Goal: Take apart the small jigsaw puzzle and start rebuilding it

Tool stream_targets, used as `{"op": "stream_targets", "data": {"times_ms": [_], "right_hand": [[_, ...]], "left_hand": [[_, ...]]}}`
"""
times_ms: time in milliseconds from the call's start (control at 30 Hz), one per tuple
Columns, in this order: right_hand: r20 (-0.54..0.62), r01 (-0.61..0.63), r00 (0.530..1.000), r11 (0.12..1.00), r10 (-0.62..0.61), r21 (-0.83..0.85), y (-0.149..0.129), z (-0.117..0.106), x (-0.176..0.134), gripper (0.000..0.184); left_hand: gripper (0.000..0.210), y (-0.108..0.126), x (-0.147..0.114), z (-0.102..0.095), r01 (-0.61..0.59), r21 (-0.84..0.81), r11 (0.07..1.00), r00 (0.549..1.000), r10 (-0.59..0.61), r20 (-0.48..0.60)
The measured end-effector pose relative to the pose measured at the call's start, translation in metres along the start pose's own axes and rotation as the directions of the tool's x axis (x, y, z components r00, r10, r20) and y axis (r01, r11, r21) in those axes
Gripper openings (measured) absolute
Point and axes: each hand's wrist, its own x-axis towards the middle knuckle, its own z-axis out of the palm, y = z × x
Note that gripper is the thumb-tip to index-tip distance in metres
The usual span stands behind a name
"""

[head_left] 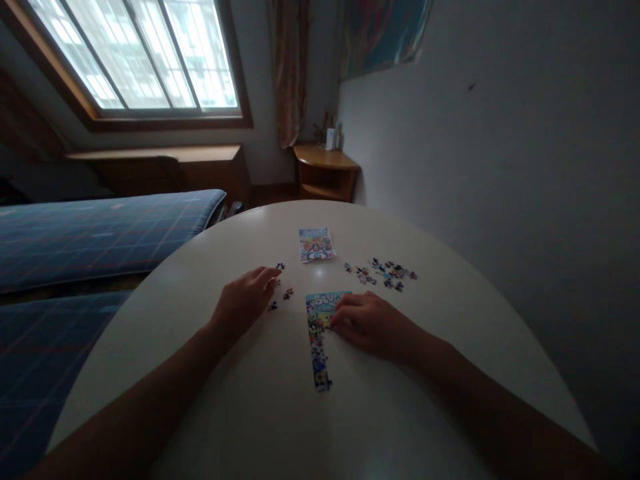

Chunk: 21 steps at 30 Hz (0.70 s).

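A partly joined jigsaw puzzle lies on the table, with a printed strip along its top and a column of joined pieces running down its left side. Over its upper right part rests my right hand, thumb and fingertips closed together on a puzzle piece at the inner corner; the hand hides some of the picture. To the left, my left hand hovers low with fingers stretched out and apart, holding nothing I can see. Close to its fingertips are several loose puzzle pieces, partly covered by the hand.
A larger scatter of loose pieces lies right of centre. Behind the puzzle is a printed picture sheet. The round white table stands between a plaid mattress and a bare wall. A corner shelf is beyond.
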Motion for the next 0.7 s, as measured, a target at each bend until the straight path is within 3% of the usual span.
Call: {"op": "stream_targets", "data": {"times_ms": [200,500,600,700], "right_hand": [[0.012,-0.020,1.000,1.000,0.020,0.006,-0.001,0.000,0.001,0.012],[0.001,-0.007,1.000,1.000,0.007,0.010,0.002,0.002,-0.001,0.012],[0.002,-0.009,1.000,1.000,0.009,0.006,0.001,0.002,-0.001,0.012],[-0.032,-0.037,0.999,0.999,0.037,0.013,-0.003,0.002,0.000,0.010]], "left_hand": [[0.025,-0.003,0.002,0.003,0.050,-0.005,0.999,0.998,-0.050,0.044],[0.024,-0.011,0.005,0.013,0.032,-0.324,0.946,0.999,-0.032,0.005],[0.021,-0.003,0.003,0.009,0.068,-0.464,0.883,0.996,-0.083,-0.012],[0.022,0.011,0.000,0.005,0.151,-0.666,0.730,0.985,-0.168,0.039]]}}
